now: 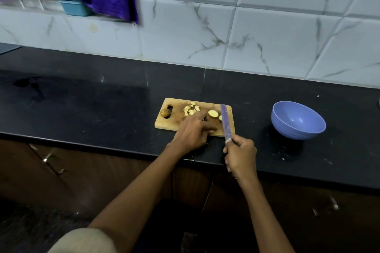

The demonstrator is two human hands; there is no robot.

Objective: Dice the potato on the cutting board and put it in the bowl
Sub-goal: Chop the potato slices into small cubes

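A wooden cutting board [168,122] is laid on a black counter [82,96], and both hands are held over its near edge. The left hand [193,131] is rested palm down on the board with its fingers stretched forward and loosely spread; nothing is seen to be gripped in it. Just beyond its fingertips [198,113] a small heap of diced potato [191,109] is gathered, touching or nearly touching the forefinger, though the exact contact cannot be made out. To the right of those fingers, just beside them, a round potato slice [213,114] is laid flat, and a smaller piece [220,117] is placed against the knife blade. Well to the left of the fingers, by the board's handle slot, a potato end [165,112] with its skin on is set.

The right hand [240,155] is clenched around the handle of a purple knife [225,121], whose blade is pointed away from the person along the board's right side. Far to the right of both hands, a blue bowl [298,120] is stood on the counter, well apart from the board.
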